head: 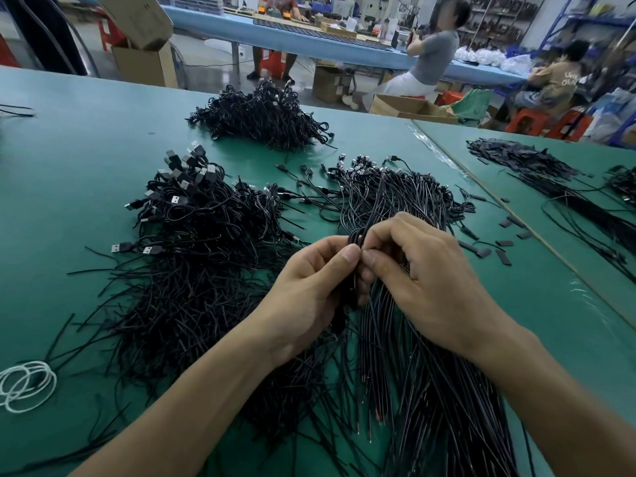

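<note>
Landmark: USB heap (192, 208), the tangle with silver plugs sticking up on the green table (69, 160). All places below are read off it.
Held cables (354, 241): a few black leads lifted just right of the heap's near edge. They run up and away over the straight bundle (430, 390), which fans out right of the heap.
Left hand (309, 287): your fingers are curled shut round the leads, and the thumb tip presses them against the forefinger. The lower ends disappear inside your palm.
Right hand (423, 284): it is curled too, with thumb and fingertips pinching the same leads and touching your left thumb.
Why held so: the two pinches meet at one spot, so the wire stays stiff between them. This looks like fine work on a single lead, either singling it out or threading something on. I cannot tell which.
Why laid so: plugs and bare ends are sorted apart, so you can draw from the right of the heap.
Sleeve pieces (506, 242): short black bits lie well right of the heap, beyond the bundle.
Far pile (265, 115): more cables lie behind the heap.
White cord (25, 387): a coil sits near and left of the heap.
</note>
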A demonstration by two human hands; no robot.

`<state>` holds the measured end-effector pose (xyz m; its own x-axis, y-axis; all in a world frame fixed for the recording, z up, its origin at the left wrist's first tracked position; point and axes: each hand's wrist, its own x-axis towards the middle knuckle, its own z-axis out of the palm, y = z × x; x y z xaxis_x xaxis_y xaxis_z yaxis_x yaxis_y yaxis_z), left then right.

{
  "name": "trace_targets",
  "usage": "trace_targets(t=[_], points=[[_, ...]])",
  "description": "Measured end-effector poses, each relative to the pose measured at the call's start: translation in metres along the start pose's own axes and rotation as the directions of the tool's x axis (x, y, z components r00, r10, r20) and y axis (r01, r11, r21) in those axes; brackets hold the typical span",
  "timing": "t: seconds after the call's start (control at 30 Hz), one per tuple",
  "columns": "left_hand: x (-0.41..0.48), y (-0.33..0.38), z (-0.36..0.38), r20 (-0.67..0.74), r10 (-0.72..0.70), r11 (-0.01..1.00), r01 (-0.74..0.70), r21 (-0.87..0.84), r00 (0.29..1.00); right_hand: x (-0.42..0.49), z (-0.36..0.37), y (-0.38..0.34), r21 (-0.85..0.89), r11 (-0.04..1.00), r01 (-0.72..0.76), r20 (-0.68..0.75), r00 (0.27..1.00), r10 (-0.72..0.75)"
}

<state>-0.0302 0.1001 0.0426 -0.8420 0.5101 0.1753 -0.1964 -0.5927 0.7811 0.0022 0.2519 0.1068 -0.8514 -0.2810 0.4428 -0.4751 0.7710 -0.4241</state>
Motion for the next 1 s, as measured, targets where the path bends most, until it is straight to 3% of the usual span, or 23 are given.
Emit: trace_targets(t=[0.03, 0.1, 0.2, 0.27, 0.43, 0.53, 0.67, 0.8, 1.0], points=[[0.001, 0.0, -0.001, -0.013, 0.009, 1.0, -0.009, 0.029, 1.0, -0.001, 0.002, 0.0, 0.014, 1.0, -0.017, -0.034, 0.999, 0.018], [0.001, 0.001, -0.004, -0.057, 0.076, 0.965, -0.058, 0.256, 0.995, -0.002, 0.006, 0.001, 0.054, 0.996, -0.064, -0.082, 0.994, 0.069], [0.0, 0.005, -0.011, -0.059, 0.23, 0.692, -0.12, 0.711, 0.971, -0.005, 0.012, 0.003, 0.164, 0.977, -0.136, -0.104, 0.983, 0.154], [0.0, 0.005, -0.013, -0.059, 0.259, 0.586, -0.108, 0.803, 0.964, -0.006, 0.018, 0.004, 0.255, 0.951, -0.177, -0.106, 0.972, 0.21], [-0.003, 0.004, -0.009, -0.055, 0.253, 0.677, -0.136, 0.723, 0.966, -0.005, 0.03, 0.001, 0.56, 0.786, -0.263, -0.043, 0.938, 0.344], [-0.003, 0.008, -0.008, -0.03, 0.3, 0.708, -0.202, 0.677, 0.953, -0.008, 0.031, -0.002, 0.685, 0.675, -0.275, 0.049, 0.941, 0.334], [-0.003, 0.013, -0.002, -0.074, 0.271, 0.878, -0.215, 0.427, 0.96, -0.012, 0.033, -0.004, 0.735, 0.604, -0.307, 0.104, 0.932, 0.347], [-0.006, 0.014, 0.004, -0.089, 0.235, 0.928, -0.196, 0.318, 0.968, -0.013, 0.031, -0.001, 0.725, 0.607, -0.327, 0.13, 0.929, 0.345], [-0.009, 0.005, 0.007, -0.118, 0.264, 0.896, -0.199, 0.397, 0.957, -0.016, 0.028, 0.005, 0.616, 0.713, -0.335, 0.16, 0.939, 0.303]])
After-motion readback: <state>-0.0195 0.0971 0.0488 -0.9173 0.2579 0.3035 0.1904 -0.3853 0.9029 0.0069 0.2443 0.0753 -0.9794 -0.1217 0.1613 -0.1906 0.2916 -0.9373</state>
